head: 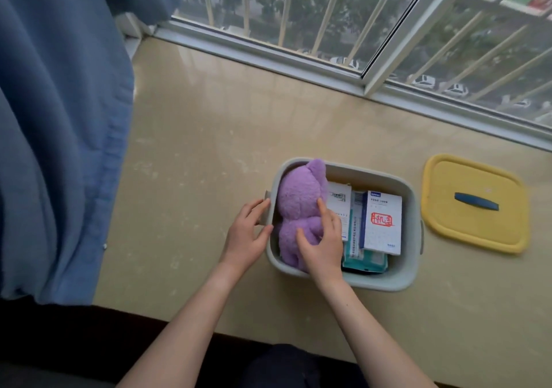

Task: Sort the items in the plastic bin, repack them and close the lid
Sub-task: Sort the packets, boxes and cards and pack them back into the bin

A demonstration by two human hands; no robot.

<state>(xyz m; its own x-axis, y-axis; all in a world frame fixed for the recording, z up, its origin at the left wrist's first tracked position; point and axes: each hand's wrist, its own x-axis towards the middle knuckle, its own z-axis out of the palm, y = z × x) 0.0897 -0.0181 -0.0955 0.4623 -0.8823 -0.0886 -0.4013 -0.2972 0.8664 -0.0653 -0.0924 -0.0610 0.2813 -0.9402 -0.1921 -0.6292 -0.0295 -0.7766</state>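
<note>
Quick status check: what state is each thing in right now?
plastic bin: open.
yellow lid: off, flat, right of bin.
purple plush toy: in bin, left side, head above rim.
boxes: in bin, right side.
left hand: holds bin's left handle.
right hand: grips plush toy.

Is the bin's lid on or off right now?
Off. The yellow lid lies flat on the ledge, right of the uncovered bin.

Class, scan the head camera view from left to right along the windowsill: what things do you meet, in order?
Blue curtain → left hand → purple plush toy → white box with red stamp → yellow lid.
</note>
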